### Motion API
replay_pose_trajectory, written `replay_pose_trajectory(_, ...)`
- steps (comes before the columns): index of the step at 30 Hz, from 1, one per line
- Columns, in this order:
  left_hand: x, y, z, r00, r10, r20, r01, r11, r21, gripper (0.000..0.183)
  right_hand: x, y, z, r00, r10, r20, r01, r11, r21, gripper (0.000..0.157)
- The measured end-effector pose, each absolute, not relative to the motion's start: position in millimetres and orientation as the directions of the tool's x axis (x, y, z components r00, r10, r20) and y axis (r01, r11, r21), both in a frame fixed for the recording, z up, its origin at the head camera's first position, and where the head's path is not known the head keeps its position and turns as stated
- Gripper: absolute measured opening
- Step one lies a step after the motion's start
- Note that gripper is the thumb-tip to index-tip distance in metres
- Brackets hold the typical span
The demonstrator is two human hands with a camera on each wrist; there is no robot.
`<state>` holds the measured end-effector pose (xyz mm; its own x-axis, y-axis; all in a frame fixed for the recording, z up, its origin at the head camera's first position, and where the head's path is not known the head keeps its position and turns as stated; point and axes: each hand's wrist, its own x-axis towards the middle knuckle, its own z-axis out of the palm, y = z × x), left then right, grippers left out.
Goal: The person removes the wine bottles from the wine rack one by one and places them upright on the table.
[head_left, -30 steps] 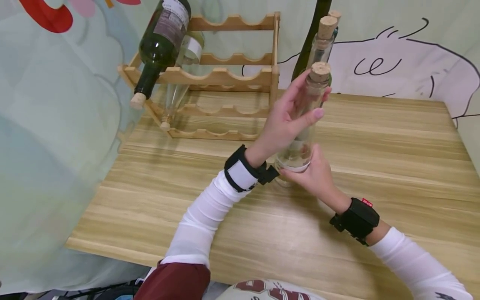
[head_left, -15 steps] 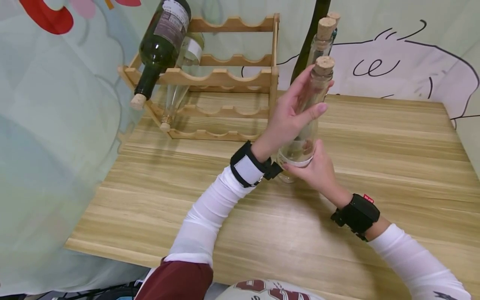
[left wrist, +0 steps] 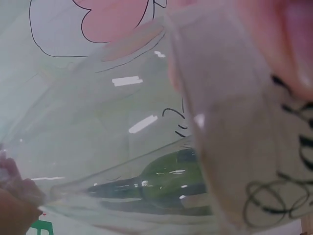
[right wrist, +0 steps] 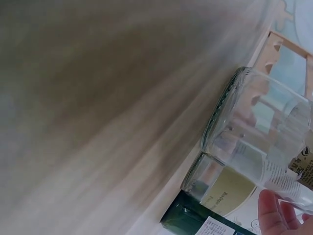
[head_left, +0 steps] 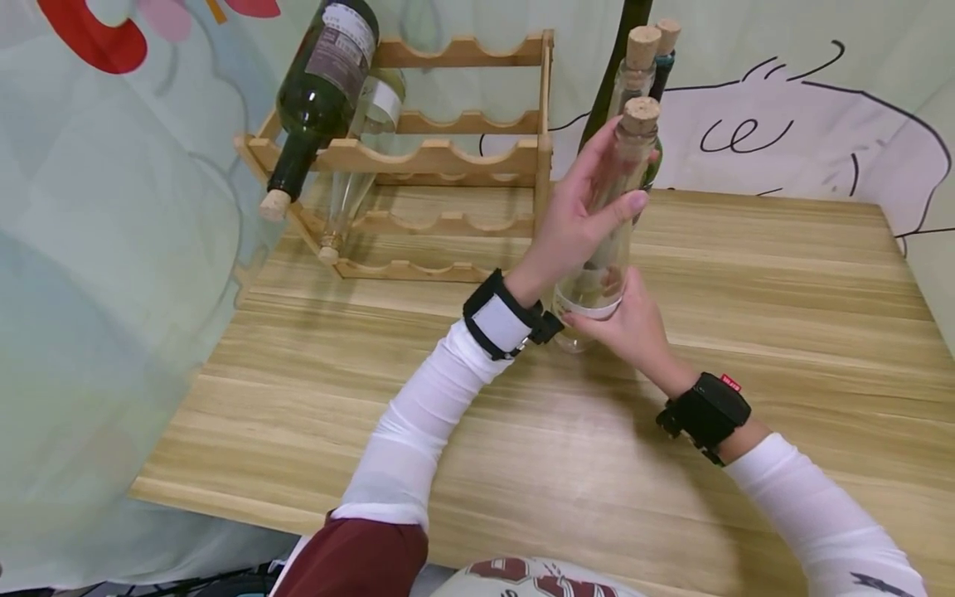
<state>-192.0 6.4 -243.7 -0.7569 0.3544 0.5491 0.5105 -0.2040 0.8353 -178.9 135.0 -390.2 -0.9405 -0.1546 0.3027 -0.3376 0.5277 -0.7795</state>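
Both hands hold a clear glass bottle [head_left: 600, 290] with a cork [head_left: 641, 114] in its neck. My left hand [head_left: 570, 220] grips its upper part, the thumb across the near side. Lower down, my right hand [head_left: 632, 325] holds the body near the base. The bottle leans with its neck toward the back; whether its base touches the table cannot be told. In the left wrist view the glass and a pale label [left wrist: 244, 142] with black script fill the close range. Fingertips [right wrist: 274, 213] of my right hand press the bottle [right wrist: 259, 112] in the right wrist view.
A wooden rack [head_left: 448, 156] at the back left holds a dark green wine bottle [head_left: 324, 79] and a clear bottle [head_left: 351, 191]. Right behind the held bottle stand a tall green bottle [head_left: 630, 33], a clear corked bottle [head_left: 632, 79] and a dark corked one [head_left: 662, 70].
Both hands and the clear bottle have shifted slightly toward the back of the table, nearer the standing bottles. The grip looks the same, and the rack has not moved.
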Motion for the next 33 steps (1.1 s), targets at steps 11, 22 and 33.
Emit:
replay_pose_trajectory(11,-206.4,8.4,-245.7,-0.781,0.340,0.524,0.492,-0.183,0.851,0.064,-198.2,137.2,-390.3,-0.927,-0.199,0.317,-0.374,0.485,-0.790,0.082)
replay_pose_trajectory(22,-221.7,9.8,-247.1,-0.777,0.322,0.541,0.504,-0.197,0.841,0.063,-213.0,136.5,-389.7,-0.941,-0.179,0.286,-0.337,0.494,-0.801,0.085)
replay_pose_trajectory(33,-227.4,8.9,-246.3,-0.814,0.309,0.492,0.482,-0.115,0.869,0.063,-219.7,135.1,-389.0,-0.953,-0.161,0.257,-0.304,0.528,-0.793,0.077)
